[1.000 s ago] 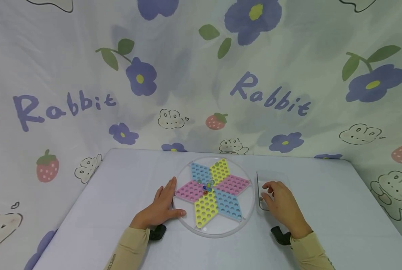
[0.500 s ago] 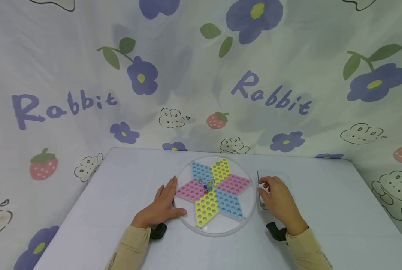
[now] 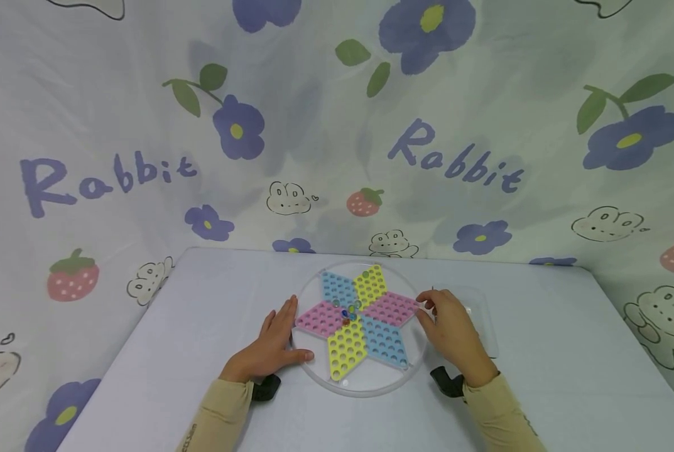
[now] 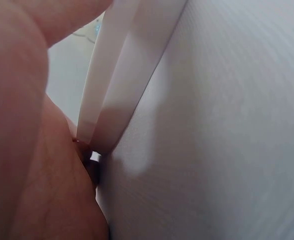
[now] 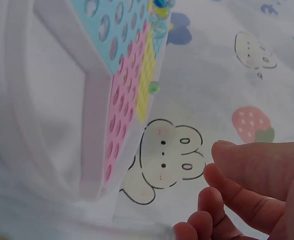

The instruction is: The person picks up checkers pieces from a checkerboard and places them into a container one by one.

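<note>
A round Chinese checkers board [image 3: 347,355] lies on the table, its star in blue, pink and yellow. Several glass marbles [image 3: 352,309] cluster at the star's centre, and a green marble [image 3: 365,274] sits in the far yellow point. My left hand [image 3: 271,345] rests against the board's left rim, fingers extended and thumb over the edge. My right hand [image 3: 452,326] hovers by the right pink point, between board and clear tray. In the right wrist view its thumb [image 5: 252,155] and index finger come close together; whether anything small sits between them is hidden.
A clear plastic tray [image 3: 490,333] lies right of the board, partly covered by my right hand. The white tabletop [image 3: 212,295] extends around the board. A printed cloth [image 3: 314,125] with flowers and rabbits hangs behind the table.
My right hand has moved left from over the clear tray to the board's right edge, uncovering the tray's right part. The left hand stays at the rim; the marbles on the board look unchanged.
</note>
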Demonstrator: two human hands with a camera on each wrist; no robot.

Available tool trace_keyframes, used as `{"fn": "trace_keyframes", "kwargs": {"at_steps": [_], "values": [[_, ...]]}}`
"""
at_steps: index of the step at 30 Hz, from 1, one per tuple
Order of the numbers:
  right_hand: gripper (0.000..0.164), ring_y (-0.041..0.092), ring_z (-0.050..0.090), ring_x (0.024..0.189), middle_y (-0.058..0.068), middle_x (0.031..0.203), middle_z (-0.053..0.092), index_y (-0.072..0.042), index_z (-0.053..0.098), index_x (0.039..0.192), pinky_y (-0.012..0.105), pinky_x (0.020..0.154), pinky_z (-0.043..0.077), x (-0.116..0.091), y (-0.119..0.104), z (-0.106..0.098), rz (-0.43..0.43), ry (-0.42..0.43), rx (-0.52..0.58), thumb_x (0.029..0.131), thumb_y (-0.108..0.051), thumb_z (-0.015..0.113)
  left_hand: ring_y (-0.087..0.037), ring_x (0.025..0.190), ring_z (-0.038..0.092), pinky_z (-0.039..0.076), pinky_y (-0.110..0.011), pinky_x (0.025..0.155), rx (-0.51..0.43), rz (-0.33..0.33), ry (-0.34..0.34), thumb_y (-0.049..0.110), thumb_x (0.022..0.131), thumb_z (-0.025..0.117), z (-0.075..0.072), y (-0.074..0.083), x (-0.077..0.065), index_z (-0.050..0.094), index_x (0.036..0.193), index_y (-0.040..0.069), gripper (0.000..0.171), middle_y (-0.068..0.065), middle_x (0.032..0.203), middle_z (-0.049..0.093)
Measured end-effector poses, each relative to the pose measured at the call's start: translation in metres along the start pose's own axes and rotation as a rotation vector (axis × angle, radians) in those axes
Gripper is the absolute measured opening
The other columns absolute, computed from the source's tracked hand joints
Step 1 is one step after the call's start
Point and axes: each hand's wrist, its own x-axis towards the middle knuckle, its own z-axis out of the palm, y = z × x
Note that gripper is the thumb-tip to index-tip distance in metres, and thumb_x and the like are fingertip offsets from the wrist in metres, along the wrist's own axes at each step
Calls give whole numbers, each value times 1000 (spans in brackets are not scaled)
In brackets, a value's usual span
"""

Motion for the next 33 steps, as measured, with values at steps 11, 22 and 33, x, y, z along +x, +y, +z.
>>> {"fn": "trace_keyframes", "kwargs": {"at_steps": [11, 22, 33], "values": [[17, 22, 54, 80, 8, 90, 58, 1, 68, 107, 36, 69, 50, 7, -14, 11, -51, 9, 21, 91, -6, 71, -38, 153, -5, -10, -55, 118, -6, -2, 0, 46, 91, 72, -1, 3, -1, -7, 157, -8, 116, -22, 166, -7], [17, 20, 54, 81, 8, 92, 59, -1, 68, 108, 36, 71, 51, 17, -24, 26, -27, -26, 52, 93, -8, 71, -39, 153, -5, -10, -55, 118, -6, 1, -9, 45, 92, 71, -2, 5, -1, -8, 156, -8, 115, -23, 166, -7], [19, 19, 53, 81, 7, 93, 58, -1, 68, 109, 36, 72, 49, 25, -35, 36, -24, -43, 58, 94, -12, 72, -38, 153, -5, -10, -55, 118, -7, -2, -17, 46, 92, 71, -4, 6, -1, -8, 156, -8, 115, -22, 166, -7]]}}
